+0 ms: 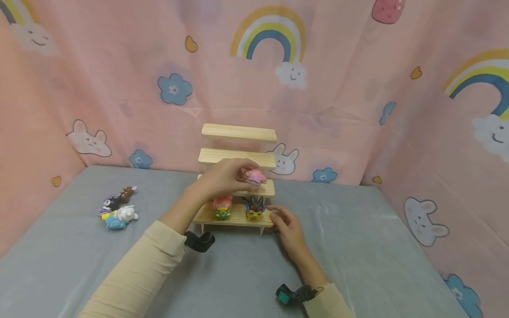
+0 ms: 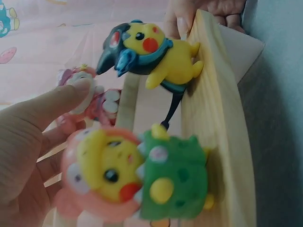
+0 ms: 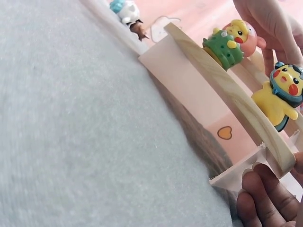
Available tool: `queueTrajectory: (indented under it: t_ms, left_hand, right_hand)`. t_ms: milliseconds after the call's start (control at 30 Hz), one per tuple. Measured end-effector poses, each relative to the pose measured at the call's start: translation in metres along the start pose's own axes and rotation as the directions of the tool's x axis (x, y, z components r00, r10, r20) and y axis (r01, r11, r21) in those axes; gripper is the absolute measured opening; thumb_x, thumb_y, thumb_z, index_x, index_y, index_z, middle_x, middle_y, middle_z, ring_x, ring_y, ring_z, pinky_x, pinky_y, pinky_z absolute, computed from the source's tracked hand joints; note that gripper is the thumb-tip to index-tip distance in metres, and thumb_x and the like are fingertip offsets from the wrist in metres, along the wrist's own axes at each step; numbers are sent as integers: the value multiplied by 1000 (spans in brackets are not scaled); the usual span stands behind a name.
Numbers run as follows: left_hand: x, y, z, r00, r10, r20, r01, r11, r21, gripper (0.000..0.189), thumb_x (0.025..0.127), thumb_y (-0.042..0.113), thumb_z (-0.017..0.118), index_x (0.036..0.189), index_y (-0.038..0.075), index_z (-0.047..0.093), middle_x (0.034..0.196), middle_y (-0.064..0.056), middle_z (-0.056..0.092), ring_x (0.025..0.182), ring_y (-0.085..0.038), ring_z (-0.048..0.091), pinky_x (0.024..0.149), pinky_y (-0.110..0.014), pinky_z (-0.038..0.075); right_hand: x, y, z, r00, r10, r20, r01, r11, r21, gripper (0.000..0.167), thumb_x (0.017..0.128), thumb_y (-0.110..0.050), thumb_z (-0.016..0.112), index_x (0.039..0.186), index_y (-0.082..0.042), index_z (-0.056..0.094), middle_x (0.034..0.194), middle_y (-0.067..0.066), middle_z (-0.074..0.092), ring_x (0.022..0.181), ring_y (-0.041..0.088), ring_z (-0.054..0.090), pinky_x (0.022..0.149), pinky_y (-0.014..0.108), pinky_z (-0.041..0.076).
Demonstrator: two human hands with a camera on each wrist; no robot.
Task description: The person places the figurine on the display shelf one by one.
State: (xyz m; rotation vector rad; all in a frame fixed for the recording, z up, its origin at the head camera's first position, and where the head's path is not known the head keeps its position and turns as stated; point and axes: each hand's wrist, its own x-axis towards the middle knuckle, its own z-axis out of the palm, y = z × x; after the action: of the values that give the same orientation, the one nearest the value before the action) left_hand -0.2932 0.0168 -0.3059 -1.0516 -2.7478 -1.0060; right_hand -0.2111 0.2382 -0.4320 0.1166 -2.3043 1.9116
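Note:
My left hand [image 1: 226,176] pinches a pink figurine [image 1: 255,177] over the right part of the second board from the bottom of a stepped wooden display shelf [image 1: 238,132]. In the left wrist view the thumb lies against this figurine [image 2: 102,106]. My right hand [image 1: 290,232] holds the right end of the lowest board, thumb and fingers around its edge and clear side support [image 3: 236,172]. Two yellow figurines stand on that board: one in a pink hood and green outfit [image 2: 175,175] at left, one in a dark hood with blue trim [image 2: 177,59] at right.
Several more figurines [image 1: 119,211], white, blue, dark and brown, lie in a group on the grey tabletop [image 1: 338,247] at the left. A pink patterned cloth [image 1: 338,106] hangs behind the shelf and along both sides. A dark wrist device [image 1: 200,241] is on each arm.

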Motion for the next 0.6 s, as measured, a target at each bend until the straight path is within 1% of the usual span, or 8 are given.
queueTrajectory:
  t_ms: [100,233,333,467,600]
  left_hand:
    - [-6,0,-6,1000,-18,-18,18,1000,3,49,89,34,79,133,19,64,115,0,75,99,-14,72,92,-39,57]
    - [-17,0,-16,998,-26,-52,27,999,22,42,94,32,73,133,18,64,111,-1,77,97,-16,72,88,-39,58]
    - [-28,-2,-24,998,-18,-59,21,998,54,39,97,33,70,132,17,65,118,-2,74,99,-19,70,86,-39,57]
    - [-47,-10,-35,998,-22,-64,28,996,87,38,97,31,69,132,15,66,126,-5,72,99,-19,68,86,-39,57]
    - [-69,-20,-45,997,-42,-72,48,996,73,37,96,28,70,131,14,66,127,-6,71,96,-19,67,86,-41,57]
  right_hand:
    - [0,1,0,1000,8,2,-8,1000,-1,24,103,-9,54,121,1,66,93,17,71,72,9,68,70,28,61]
    - [0,0,-1,1000,25,-3,-25,1000,-6,25,103,-8,53,122,1,66,94,16,71,74,9,68,71,27,60]
    - [-1,-1,-2,999,37,-12,-37,999,-15,24,103,-8,53,122,1,66,95,16,71,75,9,68,71,27,60]
    - [-1,-4,-1,999,51,-15,-52,998,-38,24,103,-9,54,121,-1,67,95,17,71,75,10,68,71,27,60]
    - [0,-4,1,999,53,-5,-54,998,-44,24,103,-11,54,122,-2,67,95,16,71,75,11,67,71,27,59]
